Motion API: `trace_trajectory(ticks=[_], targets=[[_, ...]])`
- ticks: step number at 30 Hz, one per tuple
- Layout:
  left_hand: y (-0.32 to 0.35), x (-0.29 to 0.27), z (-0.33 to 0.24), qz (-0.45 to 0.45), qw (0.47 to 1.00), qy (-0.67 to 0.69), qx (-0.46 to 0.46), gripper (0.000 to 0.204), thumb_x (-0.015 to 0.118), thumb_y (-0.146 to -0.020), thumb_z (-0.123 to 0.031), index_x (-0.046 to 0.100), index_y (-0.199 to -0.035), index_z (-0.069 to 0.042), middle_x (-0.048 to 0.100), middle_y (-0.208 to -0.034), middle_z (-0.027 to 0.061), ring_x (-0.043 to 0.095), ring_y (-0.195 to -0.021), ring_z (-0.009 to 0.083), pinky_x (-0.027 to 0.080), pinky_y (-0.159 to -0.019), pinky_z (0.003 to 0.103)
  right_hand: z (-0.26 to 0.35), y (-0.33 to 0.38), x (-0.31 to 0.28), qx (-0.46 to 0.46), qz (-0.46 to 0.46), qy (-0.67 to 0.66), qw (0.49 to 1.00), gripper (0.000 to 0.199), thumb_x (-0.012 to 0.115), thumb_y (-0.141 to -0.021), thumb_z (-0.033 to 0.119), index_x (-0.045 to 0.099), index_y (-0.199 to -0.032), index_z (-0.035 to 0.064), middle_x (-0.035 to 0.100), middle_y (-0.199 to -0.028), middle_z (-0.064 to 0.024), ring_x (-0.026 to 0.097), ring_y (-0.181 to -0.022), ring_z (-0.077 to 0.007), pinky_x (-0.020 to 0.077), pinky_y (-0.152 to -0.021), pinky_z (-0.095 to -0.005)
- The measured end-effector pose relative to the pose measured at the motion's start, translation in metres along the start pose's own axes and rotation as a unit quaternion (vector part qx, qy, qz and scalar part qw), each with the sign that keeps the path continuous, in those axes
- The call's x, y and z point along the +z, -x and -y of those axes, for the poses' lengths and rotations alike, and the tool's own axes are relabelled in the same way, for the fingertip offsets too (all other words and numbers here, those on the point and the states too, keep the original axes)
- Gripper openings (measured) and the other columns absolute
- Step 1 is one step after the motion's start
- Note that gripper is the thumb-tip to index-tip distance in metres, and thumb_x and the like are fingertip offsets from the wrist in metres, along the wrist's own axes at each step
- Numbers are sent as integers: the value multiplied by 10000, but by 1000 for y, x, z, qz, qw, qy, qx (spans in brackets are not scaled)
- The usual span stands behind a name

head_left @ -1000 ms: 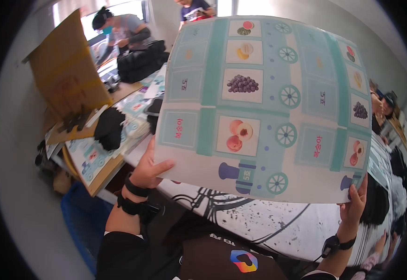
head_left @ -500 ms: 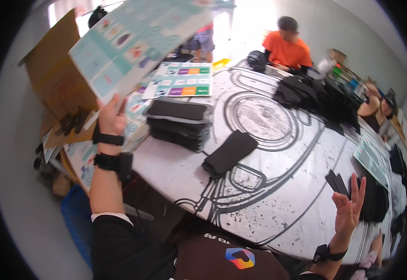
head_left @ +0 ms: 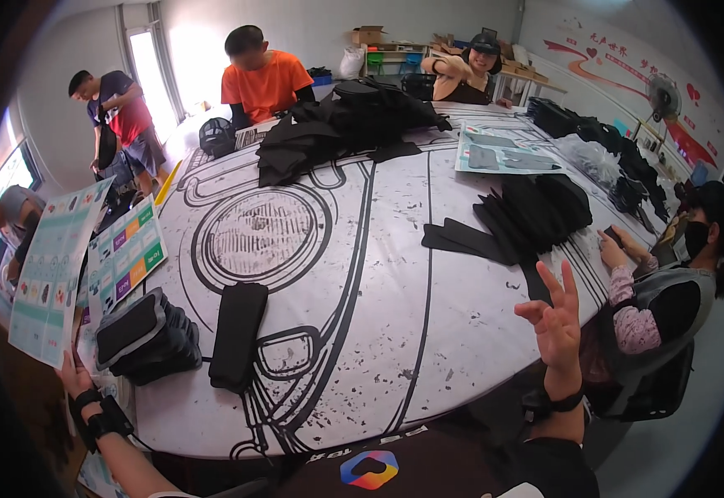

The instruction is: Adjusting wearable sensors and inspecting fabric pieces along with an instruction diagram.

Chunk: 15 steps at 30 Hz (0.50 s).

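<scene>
At the far left, my left hand (head_left: 75, 378) grips the lower edge of a large pale green and white printed sheet (head_left: 53, 270), which stands tilted upright. Beside it, another printed sheet (head_left: 129, 253) has coloured blocks. A stack of dark folded cloth pieces with grey edges (head_left: 148, 336) sits just right of that hand. Farther right on the table lies one flat black folded cloth piece (head_left: 239, 332), maybe socks. My right hand (head_left: 554, 328) is raised over the table's near right edge, fingers apart and nothing in it. Black cloth pieces (head_left: 532, 217) lie beyond it.
The table (head_left: 378, 332) has a white cover with black line drawings. A heap of black cloth (head_left: 345, 124) lies at its far side, near a person in orange (head_left: 266, 87). Another printed sheet (head_left: 507, 153) lies far right. A seated co-worker (head_left: 660, 307) is close on my right.
My view has swung to the right. The sheet in my left hand has come down from high above the table to the left edge. My right hand stays raised with fingers apart.
</scene>
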<state>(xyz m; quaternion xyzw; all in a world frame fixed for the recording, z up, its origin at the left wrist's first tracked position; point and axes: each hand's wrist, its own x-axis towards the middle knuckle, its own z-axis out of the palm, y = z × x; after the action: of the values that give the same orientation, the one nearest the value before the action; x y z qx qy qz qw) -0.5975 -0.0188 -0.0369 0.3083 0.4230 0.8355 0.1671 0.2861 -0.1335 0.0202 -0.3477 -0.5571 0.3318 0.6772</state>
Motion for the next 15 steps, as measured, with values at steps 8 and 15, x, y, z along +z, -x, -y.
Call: trace_trajectory(ticks=[8,15], targets=[[20,92,-21,-222,940,-90,-244,696,345,-859,-608,332,-1341,-105,359,-1369,74,300,-1254,247,169,-1032,376,-9,-8,13,18,18,5,1000,649,427,-907,89,27,-1418,90,245,-1407,-213,593,-955,-237,461,-878,-379],[12,45,-72,-52,998,-3,-23,557,330,-934,-388,170,-1403,-135,213,-1431,145,262,-1291,271,147,-1071,347,-24,-4,16,28,47,-13,998,663,431,-892,61,24,-1416,79,256,-1402,-213,596,-950,-235,447,-892,-386]])
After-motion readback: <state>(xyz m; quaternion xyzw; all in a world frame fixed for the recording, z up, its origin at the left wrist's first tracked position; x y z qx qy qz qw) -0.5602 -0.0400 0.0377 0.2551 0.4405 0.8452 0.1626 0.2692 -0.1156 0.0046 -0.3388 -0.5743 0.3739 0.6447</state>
